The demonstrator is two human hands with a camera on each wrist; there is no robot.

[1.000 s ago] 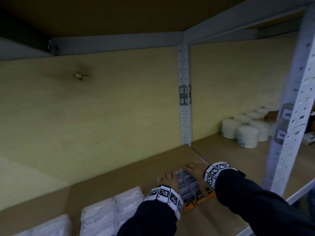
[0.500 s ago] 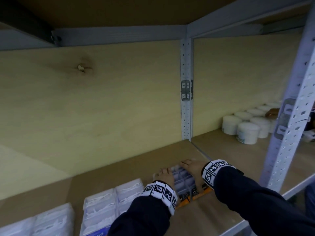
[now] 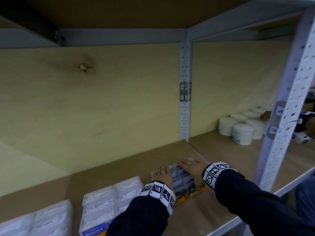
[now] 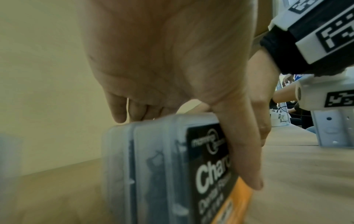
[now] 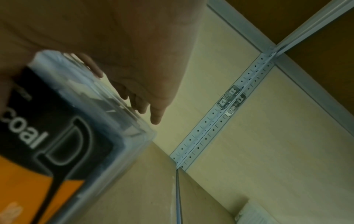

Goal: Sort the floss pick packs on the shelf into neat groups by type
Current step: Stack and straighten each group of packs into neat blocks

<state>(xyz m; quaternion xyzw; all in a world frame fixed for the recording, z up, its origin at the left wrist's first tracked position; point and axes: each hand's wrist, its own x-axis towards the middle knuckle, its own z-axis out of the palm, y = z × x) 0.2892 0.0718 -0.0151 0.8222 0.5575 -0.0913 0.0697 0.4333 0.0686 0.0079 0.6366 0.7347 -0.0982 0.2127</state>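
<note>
Clear charcoal floss pick packs (image 3: pixel 181 180) with black and orange labels stand together on the wooden shelf (image 3: pixel 105 171) near its right end. My left hand (image 3: pixel 161 174) grips their left side from above, its fingers (image 4: pixel 118 112) hooked over the far edge and the thumb (image 4: pixel 243 151) down the label. On their right side my right hand (image 3: pixel 190 167) grips from above, with its fingers (image 5: pixel 138 104) over the far edge of the charcoal pack (image 5: pixel 63 121). White floss pick packs (image 3: pixel 110 200) sit in a block just to the left, with more white packs (image 3: pixel 39 220) further left.
A grey metal upright (image 3: pixel 288 99) stands at the front right, another upright (image 3: pixel 185 99) at the back wall. White round tubs (image 3: pixel 242 132) fill the neighbouring bay on the right. Another person's arm (image 3: pixel 306 123) shows beyond the front post. A shelf board hangs low overhead.
Both hands have slid the charcoal packs a little left, closer to the white packs. The head view has tilted slightly, so everything sits higher in frame.
</note>
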